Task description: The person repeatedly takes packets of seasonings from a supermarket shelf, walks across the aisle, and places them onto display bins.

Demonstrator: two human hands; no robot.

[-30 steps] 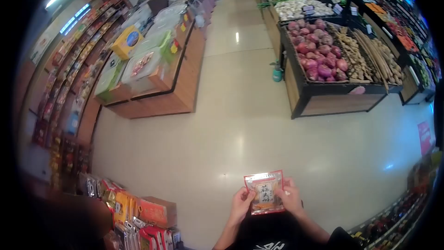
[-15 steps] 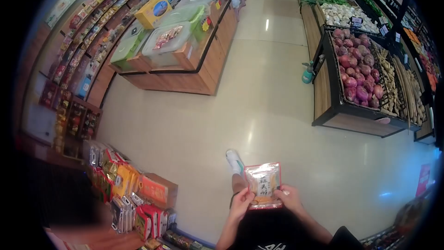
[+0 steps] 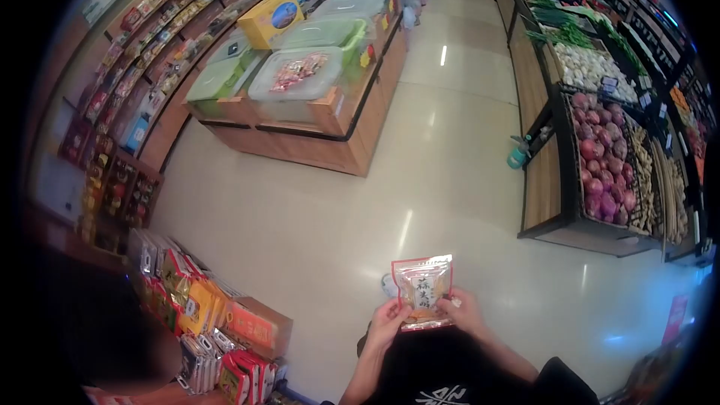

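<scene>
A food packet (image 3: 422,285) with a red border and a clear front printed with dark characters is held up in front of my body. My left hand (image 3: 389,320) pinches its lower left edge, thumb on the front. On the lower right edge, my right hand (image 3: 463,310) grips it the same way. The packet's front faces me, and yellowish contents show near its bottom. Beneath it, part of a white shoe (image 3: 388,283) shows on the floor.
To the left stand packaged goods (image 3: 202,300) and an orange carton (image 3: 255,326), beside a dark, blurred person (image 3: 97,322). Ahead is a wooden display island (image 3: 300,146) with plastic tubs and a yellow box (image 3: 271,19). At right, a produce stand holds red onions (image 3: 602,157) and garlic (image 3: 589,71).
The view has shifted, so the island and produce stand sit lower and further right. My foot has drawn back under the packet. Both hands still hold the packet.
</scene>
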